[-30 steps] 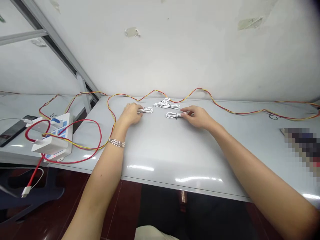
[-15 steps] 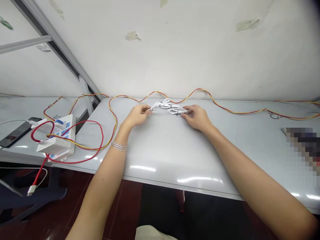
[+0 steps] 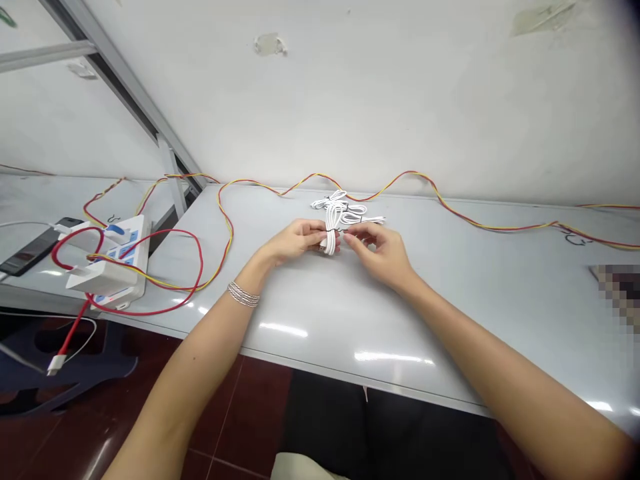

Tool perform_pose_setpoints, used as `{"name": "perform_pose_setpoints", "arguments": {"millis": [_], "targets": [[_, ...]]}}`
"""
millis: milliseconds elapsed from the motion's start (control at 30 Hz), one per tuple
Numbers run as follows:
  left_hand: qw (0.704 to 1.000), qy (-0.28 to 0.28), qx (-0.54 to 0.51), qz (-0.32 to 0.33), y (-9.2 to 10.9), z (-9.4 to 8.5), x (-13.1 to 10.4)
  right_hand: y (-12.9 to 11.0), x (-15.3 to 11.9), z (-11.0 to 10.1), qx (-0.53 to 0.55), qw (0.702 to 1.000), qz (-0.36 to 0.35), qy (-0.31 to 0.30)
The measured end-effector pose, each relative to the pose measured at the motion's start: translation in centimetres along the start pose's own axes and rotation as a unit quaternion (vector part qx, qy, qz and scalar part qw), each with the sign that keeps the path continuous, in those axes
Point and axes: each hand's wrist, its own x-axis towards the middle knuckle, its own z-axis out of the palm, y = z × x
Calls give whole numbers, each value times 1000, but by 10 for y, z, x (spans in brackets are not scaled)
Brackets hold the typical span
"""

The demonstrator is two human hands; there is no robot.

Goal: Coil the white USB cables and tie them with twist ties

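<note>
A coiled white cable [image 3: 332,220] with a dark twist tie round its middle is held upright in my left hand [image 3: 303,240], between thumb and fingers. Just right of it, my right hand [image 3: 376,250] has its thumb and fingertips closed at the end of the dark tie. Behind my hands, more white cable bundles [image 3: 354,212] with dark ties lie on the grey table [image 3: 320,307], partly hidden by the held coil.
A white power strip [image 3: 137,248] with plugs and looped red and yellow wires sits left, beside a dark phone [image 3: 37,250]. A red-yellow wire [image 3: 440,199] runs along the wall. Dark ties [image 3: 575,238] and a blurred item [image 3: 620,287] lie right.
My left hand has lifted a white coil nearer to me, off the place by the other bundles. My right hand has let go of its bundle and moved left to the tie.
</note>
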Motion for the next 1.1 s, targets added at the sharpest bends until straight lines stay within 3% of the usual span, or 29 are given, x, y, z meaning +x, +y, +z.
{"name": "perform_pose_setpoints", "arguments": {"millis": [467, 1100], "targets": [[995, 98, 30, 11, -15, 6, 10, 17, 5, 2, 59, 997, 28, -29], [998, 66, 20, 2, -14, 1, 13, 12, 9, 2, 25, 996, 64, -57]]}}
